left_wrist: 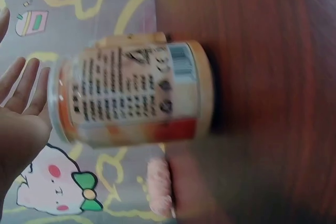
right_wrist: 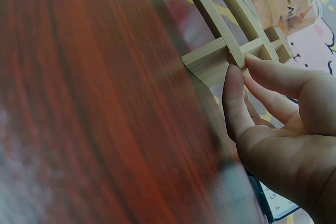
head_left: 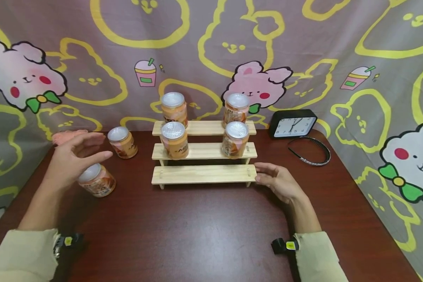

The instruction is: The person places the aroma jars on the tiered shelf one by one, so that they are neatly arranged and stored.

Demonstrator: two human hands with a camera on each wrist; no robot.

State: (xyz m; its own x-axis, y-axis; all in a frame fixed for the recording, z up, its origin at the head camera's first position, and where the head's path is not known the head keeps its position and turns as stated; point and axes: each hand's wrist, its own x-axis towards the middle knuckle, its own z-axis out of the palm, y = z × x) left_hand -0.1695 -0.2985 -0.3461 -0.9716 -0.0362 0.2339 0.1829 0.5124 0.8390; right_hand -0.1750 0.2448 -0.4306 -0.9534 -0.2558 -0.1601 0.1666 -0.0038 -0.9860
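left hand (head_left: 69, 159) — spread, near jar (head_left: 100, 184) | right hand (head_left: 281, 182) — pinching end of lowest shelf (head_left: 204, 174)

Six jars (head_left: 176, 148) (two by the left edge of the table (head_left: 197, 231)), one rack (head_left: 204, 174), one clock (head_left: 292, 124), one headband (head_left: 328, 150), one pink bundle (head_left: 62, 137)

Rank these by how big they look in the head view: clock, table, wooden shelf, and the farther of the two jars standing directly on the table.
1. Table
2. Wooden shelf
3. Clock
4. Farther jar: clearly narrower than the clock, though about as tall.
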